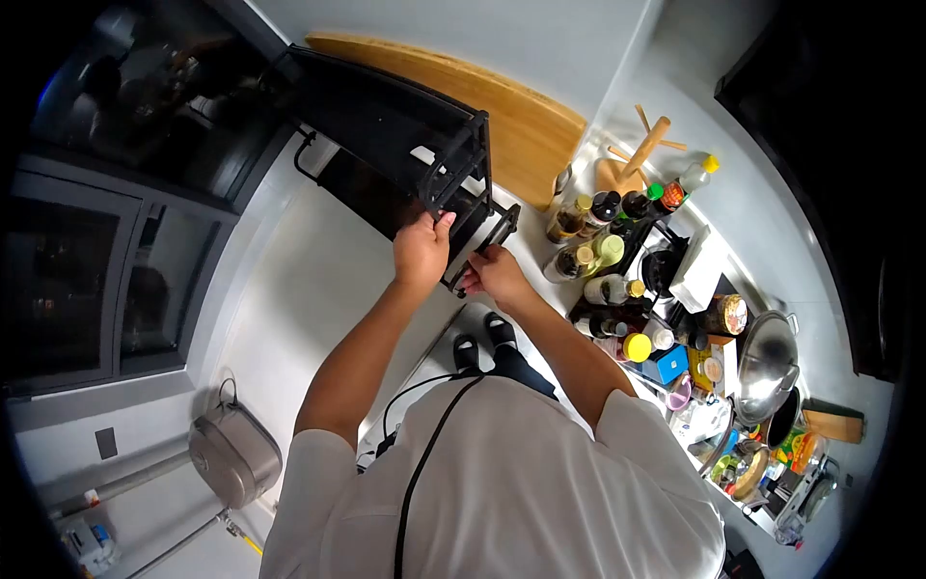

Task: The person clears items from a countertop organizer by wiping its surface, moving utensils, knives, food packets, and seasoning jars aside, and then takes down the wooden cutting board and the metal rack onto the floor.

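A black metal rack (376,111) with two shelf levels extends from the upper left to the centre, over a white counter (318,261). My left hand (422,249) is closed on the rack's frame near its front corner, thumb pointing up. To its right, my right hand (497,274) has its fingers curled around the lower end frame of the same rack. A small white piece (422,154) lies on the upper shelf. The rack covers parts of my fingertips.
Behind the rack leans a wooden board (463,106). Sauce bottles (569,220), a wooden stand (641,154) and a metal wok lid (769,362) crowd the right counter. A rice cooker (234,455) sits at lower left, and dark windows (68,280) line the left.
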A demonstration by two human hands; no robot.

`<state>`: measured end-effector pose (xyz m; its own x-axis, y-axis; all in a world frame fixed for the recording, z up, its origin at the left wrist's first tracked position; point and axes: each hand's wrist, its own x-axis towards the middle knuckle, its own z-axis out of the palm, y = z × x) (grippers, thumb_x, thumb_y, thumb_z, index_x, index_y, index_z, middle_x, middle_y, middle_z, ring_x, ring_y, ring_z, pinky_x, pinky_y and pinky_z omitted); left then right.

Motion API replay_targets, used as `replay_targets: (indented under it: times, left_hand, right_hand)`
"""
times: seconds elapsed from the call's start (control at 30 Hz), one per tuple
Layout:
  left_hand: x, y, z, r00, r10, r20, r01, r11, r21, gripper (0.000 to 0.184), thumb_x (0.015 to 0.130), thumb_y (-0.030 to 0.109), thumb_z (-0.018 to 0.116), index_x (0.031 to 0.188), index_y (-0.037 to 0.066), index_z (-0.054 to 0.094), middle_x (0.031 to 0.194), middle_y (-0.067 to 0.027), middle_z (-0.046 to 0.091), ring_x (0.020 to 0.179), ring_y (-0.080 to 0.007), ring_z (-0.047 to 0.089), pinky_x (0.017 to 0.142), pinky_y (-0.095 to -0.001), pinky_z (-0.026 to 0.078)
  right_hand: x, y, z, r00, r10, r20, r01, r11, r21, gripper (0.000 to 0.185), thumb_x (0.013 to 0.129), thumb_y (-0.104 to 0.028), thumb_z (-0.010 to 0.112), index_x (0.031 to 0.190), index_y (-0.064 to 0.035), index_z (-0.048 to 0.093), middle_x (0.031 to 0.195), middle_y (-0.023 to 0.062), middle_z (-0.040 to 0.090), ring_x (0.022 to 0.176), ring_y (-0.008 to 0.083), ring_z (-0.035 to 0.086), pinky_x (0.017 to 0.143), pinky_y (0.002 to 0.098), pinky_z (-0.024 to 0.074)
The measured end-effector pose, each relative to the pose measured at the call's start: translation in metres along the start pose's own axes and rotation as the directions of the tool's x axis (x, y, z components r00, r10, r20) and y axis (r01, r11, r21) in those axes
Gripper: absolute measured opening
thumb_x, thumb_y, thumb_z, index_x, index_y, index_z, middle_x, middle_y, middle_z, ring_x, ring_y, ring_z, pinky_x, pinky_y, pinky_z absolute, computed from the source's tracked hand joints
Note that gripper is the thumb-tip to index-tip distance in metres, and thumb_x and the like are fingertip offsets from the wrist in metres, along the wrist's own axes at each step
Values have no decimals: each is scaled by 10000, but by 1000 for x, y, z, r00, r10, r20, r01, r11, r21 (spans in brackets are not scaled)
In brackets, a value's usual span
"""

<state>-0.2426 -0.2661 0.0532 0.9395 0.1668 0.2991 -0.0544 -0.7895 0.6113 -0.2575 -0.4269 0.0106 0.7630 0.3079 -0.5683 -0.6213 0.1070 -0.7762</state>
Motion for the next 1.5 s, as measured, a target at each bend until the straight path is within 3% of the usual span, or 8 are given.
replay_targets:
  times: [0.23,0.97,1.03,1.1,1.17,1.3,1.43,1.5]
  left_hand:
    - [-16,-2,-1,996,-84,8,84,995,50,398,1011,384,661,863,18,704,873,-231,718,815,-469,683,723,-546,538]
    - [-76,-3,-70,971,-237,22,229,956,186,289,1019,287,680,945,20,763,908,-190,748,827,-386,717,731,-450,547]
    - [-78,-2,-74,973,-229,11,224,958,177,286,1018,281,684,936,19,767,912,-191,749,836,-380,720,739,-441,551]
    - [-80,-7,-76,976,-214,34,207,967,147,266,1013,269,692,976,15,762,921,-185,753,841,-379,722,749,-438,560]
    - [-80,-11,-77,977,-207,49,203,976,80,258,1004,260,707,1020,8,755,928,-188,756,836,-371,728,749,-436,565]
    - [-74,-8,-101,946,-205,250,172,974,147,316,973,250,745,1169,4,717,976,-167,765,843,-336,735,787,-426,573]
    - [-62,-19,-159,951,-295,90,252,911,327,388,951,222,765,1265,5,695,1019,-143,773,845,-305,734,819,-417,571]
    - [-38,-3,-201,959,-279,-48,281,912,299,385,964,200,744,1290,2,691,1010,-128,774,817,-269,726,796,-388,567]
  right_hand:
    - [-8,11,-1,999,26,21,-26,1000,-7,202,1076,-174,569,1053,26,582,887,117,677,686,228,689,615,368,599]
    - [-35,49,48,969,103,226,-79,991,-111,227,1037,-151,611,1042,76,617,890,188,713,691,286,743,664,413,628]
    - [-40,16,27,856,-29,516,390,691,-609,239,1006,-179,630,1053,54,659,921,209,726,743,327,746,725,450,620]
    - [-48,-18,7,839,-103,534,541,270,-797,259,973,-211,645,1072,22,699,964,225,734,834,373,742,795,486,600]
    - [-72,-90,1,929,-292,228,302,241,-922,304,956,-245,658,1140,-6,697,1036,249,730,999,414,719,853,502,574]
    - [-56,-187,-19,224,-964,142,310,-67,-948,484,847,-66,744,1293,39,586,1201,275,636,1055,458,621,930,516,516]
    - [-33,-205,-19,331,-933,139,-10,-151,-988,480,837,-22,646,1312,19,593,1300,154,593,1214,352,555,1024,442,447]
    - [-27,-201,-17,234,-955,182,-81,-205,-975,455,863,-76,621,1311,2,608,1282,118,580,1207,302,540,1042,421,413]
